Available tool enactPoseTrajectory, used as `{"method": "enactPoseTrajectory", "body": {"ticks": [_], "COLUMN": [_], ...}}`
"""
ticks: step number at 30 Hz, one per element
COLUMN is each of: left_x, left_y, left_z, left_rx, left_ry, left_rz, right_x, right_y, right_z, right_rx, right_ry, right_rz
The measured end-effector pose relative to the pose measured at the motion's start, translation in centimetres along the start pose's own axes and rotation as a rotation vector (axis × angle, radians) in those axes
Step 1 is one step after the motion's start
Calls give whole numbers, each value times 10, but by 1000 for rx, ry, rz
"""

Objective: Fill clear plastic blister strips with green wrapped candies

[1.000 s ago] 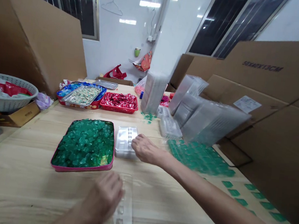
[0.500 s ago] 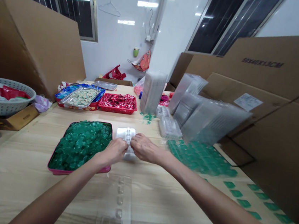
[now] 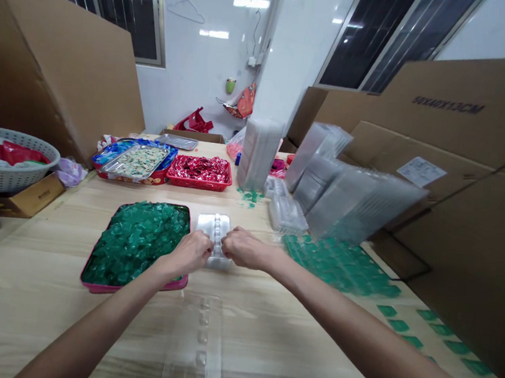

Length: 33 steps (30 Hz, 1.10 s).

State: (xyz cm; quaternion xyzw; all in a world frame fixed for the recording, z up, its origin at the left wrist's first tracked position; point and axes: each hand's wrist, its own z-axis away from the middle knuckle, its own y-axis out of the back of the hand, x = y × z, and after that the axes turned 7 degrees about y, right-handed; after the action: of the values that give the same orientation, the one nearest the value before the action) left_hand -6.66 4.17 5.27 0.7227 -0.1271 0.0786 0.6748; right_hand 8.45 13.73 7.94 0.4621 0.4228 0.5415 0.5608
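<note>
A small stack of clear plastic blister trays (image 3: 215,224) lies on the wooden table in front of me, with a row of moulded bumps down its middle. My left hand (image 3: 190,251) is closed at its left side, fingertips pinched on the plastic. From the right, my right hand (image 3: 246,248) grips the opposite edge with curled fingers. Just left of the stack stands a pink-rimmed tray (image 3: 89,285) heaped with green translucent pieces (image 3: 141,243). Nearer to me, a single clear plastic tray (image 3: 195,345) lies flat. My fingers hide part of the stack.
Red foil pieces fill a red tray (image 3: 199,184) at the back, beside a metal tray (image 3: 135,162) of pale bits. Upright stacks of plastic trays (image 3: 260,154) stand behind. Green-filled trays (image 3: 339,264) lie to the right, by cardboard boxes (image 3: 456,138). A basket (image 3: 10,172) is at left.
My left hand has shifted slightly left, away from the right hand, so the gap between them is wider. More of the stack's middle shows. The trays stay in place.
</note>
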Motion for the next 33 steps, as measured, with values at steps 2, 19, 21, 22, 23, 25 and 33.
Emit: {"method": "enactPoseTrajectory", "body": {"ticks": [2,19,21,22,23,25,33], "left_x": [-1,5,8,9,11,12,66], "left_y": [-1,-4,-2,0,3,13,58], "left_z": [0,-9,-9,-9,-9,-6,68], "left_rx": [-3,-2,10,19,30,57,225], "left_ry": [-9,-96,-104,-106,-107,-104,-375], "left_rz": [10,-52,-90,-109,-126,-156,-358], "right_x": [-3,-7,-6,-6,-5,-2,18], "right_y": [2,2,3,3,3,0,-2], "right_z": [-2,3,5,7,10,16,30], "right_rx": [-12,150,198,252,335,556,663], "right_ry": [15,83,82,80,66,-29,-256], "right_rz": [54,119,71,28,-31,-179,-481]}}
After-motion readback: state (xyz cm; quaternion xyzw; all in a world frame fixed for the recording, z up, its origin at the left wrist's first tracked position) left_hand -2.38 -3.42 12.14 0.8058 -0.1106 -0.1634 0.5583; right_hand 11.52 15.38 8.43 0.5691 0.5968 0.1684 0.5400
